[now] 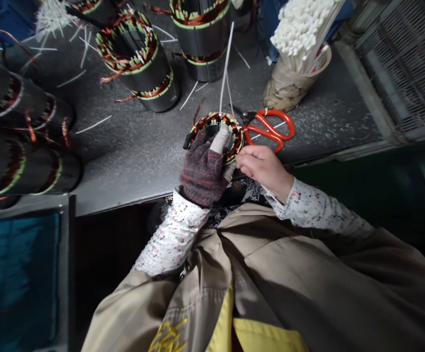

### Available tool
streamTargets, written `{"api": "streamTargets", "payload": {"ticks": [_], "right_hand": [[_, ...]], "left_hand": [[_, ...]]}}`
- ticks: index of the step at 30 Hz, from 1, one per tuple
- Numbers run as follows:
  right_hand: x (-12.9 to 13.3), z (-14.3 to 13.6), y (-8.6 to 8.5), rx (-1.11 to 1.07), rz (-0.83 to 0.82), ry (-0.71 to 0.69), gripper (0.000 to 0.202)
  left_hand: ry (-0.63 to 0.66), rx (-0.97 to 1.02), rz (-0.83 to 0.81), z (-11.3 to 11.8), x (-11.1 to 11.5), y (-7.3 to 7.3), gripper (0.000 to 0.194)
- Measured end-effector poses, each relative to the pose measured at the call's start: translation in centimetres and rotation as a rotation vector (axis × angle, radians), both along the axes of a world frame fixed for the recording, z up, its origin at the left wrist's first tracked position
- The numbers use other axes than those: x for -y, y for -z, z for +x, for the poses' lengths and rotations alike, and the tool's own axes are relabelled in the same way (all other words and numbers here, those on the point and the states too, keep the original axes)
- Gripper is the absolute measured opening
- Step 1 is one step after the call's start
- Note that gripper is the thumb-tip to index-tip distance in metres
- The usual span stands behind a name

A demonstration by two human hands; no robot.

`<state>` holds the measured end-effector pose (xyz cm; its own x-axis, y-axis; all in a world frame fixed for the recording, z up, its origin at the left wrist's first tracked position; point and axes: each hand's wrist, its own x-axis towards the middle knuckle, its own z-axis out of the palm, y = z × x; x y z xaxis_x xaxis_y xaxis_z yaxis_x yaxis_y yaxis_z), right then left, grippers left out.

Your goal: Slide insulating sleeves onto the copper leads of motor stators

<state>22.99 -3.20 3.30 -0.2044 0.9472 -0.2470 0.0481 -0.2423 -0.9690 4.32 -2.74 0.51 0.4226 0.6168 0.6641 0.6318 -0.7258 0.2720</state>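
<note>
Head | wound core under left grip, held at rim | right grip beside, pinched closed, contents unclear

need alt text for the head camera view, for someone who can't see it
A person's gloved left hand rests on a copper-wound ring while the bare right hand, fingertips together, is at its near edge by a dark workbench. Orange-red scissors lie beside it; beyond stand copper-wound cylinders and a cup packed with white strips.
</note>
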Motion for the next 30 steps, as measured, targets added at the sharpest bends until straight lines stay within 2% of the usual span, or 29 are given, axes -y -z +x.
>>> {"api": "streamTargets", "payload": {"ticks": [5, 10, 13, 16, 21, 27, 30], "right_hand": [[0.0, 0.6, 0.1, 0.02, -0.072, -0.028, 0.025], [-0.5, 1.0, 0.3, 0.048, 0.011, -0.054, 0.033], [-0.2, 2.0, 0.4, 0.077, 0.007, -0.127, 0.04], [0.1, 2.6, 0.3, 0.121, 0.05, -0.184, 0.043], [-0.4, 1.8, 0.3, 0.189, 0.175, -0.125, 0.046], [0.1, 2.7, 0.4, 0.169, 0.072, -0.223, 0.049], [0.1, 2.6, 0.6, 0.168, 0.116, -0.186, 0.047]], "left_hand": [[0.031, 0.038, -0.095, 0.0, 0.1, -0.2, 0.07], [0.004, -0.003, -0.075, 0.0, 0.0, -0.4, 0.071], [-0.031, -0.019, -0.145, 0.0, 0.0, -0.5, 0.066], [-0.028, -0.008, -0.132, 0.0, 0.1, -0.4, 0.066], [-0.05, 0.001, -0.124, 0.1, 0.0, -0.3, 0.065], [-0.041, 0.01, -0.105, 0.1, 0.2, -0.4, 0.067], [-0.04, 0.008, -0.109, 0.1, 0.3, -0.4, 0.067]]}}
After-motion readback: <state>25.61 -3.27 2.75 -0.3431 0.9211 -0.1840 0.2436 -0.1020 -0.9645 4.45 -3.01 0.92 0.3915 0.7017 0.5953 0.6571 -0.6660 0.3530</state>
